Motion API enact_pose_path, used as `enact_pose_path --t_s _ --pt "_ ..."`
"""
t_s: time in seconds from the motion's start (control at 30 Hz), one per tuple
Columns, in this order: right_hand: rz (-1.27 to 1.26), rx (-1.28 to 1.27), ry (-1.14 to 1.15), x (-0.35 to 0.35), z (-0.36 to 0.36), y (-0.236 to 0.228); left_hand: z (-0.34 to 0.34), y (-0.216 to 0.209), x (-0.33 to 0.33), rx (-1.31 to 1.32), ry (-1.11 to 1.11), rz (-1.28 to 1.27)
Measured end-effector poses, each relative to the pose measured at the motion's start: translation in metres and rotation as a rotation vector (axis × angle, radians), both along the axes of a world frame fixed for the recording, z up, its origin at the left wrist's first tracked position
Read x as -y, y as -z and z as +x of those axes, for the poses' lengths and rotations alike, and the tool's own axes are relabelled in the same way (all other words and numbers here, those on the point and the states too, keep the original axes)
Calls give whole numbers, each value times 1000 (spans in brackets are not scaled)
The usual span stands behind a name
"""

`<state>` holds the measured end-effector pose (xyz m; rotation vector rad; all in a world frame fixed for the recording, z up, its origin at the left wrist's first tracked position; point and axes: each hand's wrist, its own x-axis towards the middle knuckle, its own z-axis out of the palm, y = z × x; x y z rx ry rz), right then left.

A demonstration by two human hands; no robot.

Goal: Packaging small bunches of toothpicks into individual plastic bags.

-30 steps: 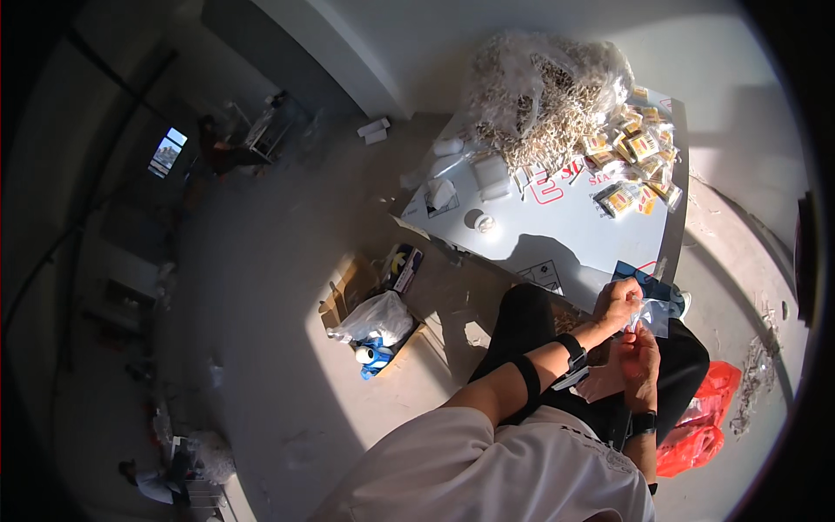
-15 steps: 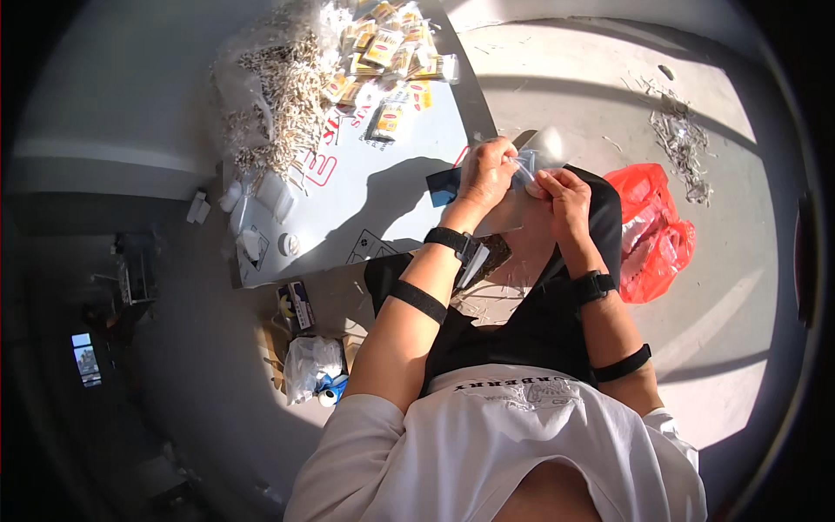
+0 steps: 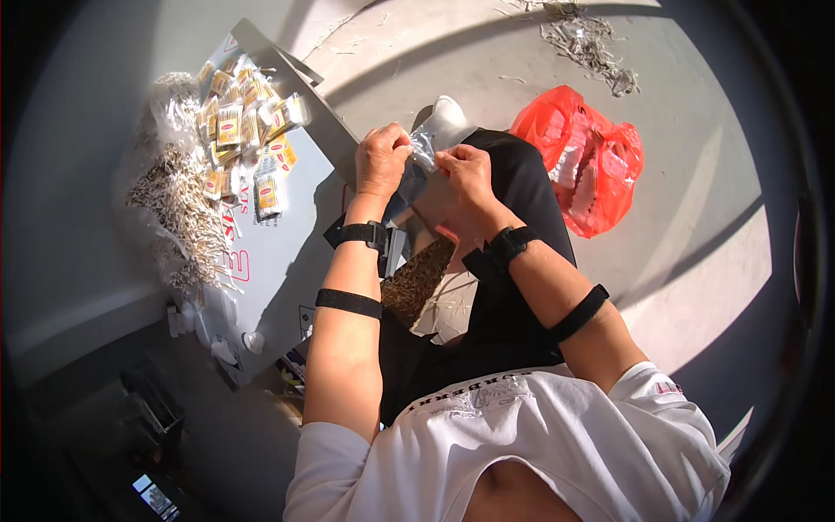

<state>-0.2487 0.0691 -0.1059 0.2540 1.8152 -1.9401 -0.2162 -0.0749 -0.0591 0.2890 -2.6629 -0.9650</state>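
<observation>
Between my two hands, above my knees, is a small clear plastic bag (image 3: 424, 146) that catches the sunlight. My left hand (image 3: 381, 163) is closed, pinching the bag's left side between thumb and fingertips. On the other side, my right hand (image 3: 467, 177) pinches its right edge, thumb against the bent forefinger. Whether anything lies inside the bag cannot be made out. Beyond the bag is the white toe of a shoe (image 3: 448, 116).
A white printed tabletop (image 3: 283, 261) at left bears a heap of thin pale sticks (image 3: 178, 209) in clear plastic and several packets with yellow labels (image 3: 229, 124). A red plastic bag (image 3: 600, 187) lies on the floor at right. Loose sticks (image 3: 583, 43) lie scattered farther off.
The head view has turned, so the table, red bag and hands appear farther left. Both hands still pinch the clear bag, now with slightly more space between them.
</observation>
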Motion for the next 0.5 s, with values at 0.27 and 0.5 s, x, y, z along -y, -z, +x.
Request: enact_pose_path --t_s 0.27,0.5 --pt "-42 -14 -30 -5 12 -7 13 -2 -2 -45 16 62" --pt "-148 90 -111 -1 37 -35 36 -14 11 -17 12 108"
